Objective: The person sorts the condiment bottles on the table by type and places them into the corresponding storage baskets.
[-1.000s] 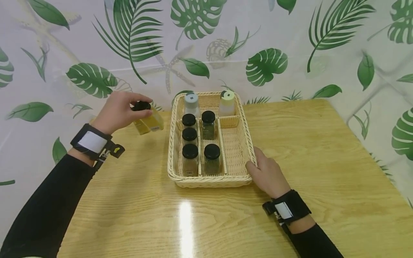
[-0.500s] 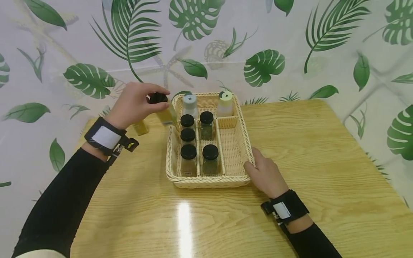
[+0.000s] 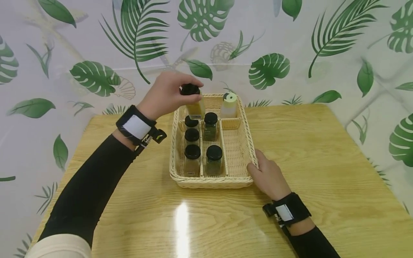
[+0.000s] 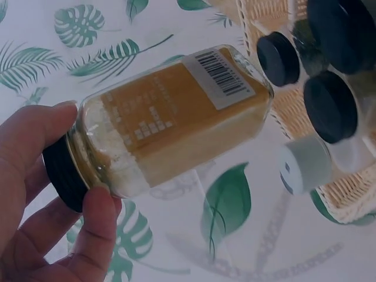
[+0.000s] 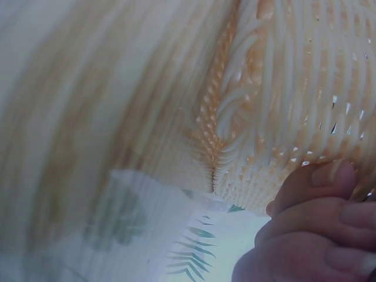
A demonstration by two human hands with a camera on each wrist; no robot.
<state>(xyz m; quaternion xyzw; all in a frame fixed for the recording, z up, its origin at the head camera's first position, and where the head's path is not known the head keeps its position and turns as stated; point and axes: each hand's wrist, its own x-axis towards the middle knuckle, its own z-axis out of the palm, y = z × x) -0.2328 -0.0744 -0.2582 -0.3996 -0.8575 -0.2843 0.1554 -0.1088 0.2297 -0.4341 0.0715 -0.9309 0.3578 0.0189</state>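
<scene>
My left hand (image 3: 169, 94) pinches a glass spice jar by its black lid, thumb and fingers on the lid's sides. The jar (image 4: 176, 120) is square-sided, filled with yellow-brown powder and bears a barcode label. It hangs tilted over the back left of a wicker basket (image 3: 214, 182). My right hand (image 3: 270, 177) grips the basket's right rim near the front corner; the right wrist view shows its curled fingers (image 5: 317, 214) against the weave. Black-lidded jars stand in the left and middle compartments, among them a front-left jar (image 3: 192, 161) and a dark-green one (image 3: 210, 127).
A yellow-capped bottle (image 3: 229, 104) stands in the basket's back compartment. A pale blue-capped bottle (image 4: 302, 165) shows in the left wrist view, hidden behind the held jar from the head. The basket sits on a wooden table (image 3: 309, 143) against a leaf-patterned backdrop (image 3: 280, 32).
My left hand has carried the powder jar rightward, from above the table's left side to over the basket. A second yellow jar there has become hidden behind the wrist. My right hand stays on the rim.
</scene>
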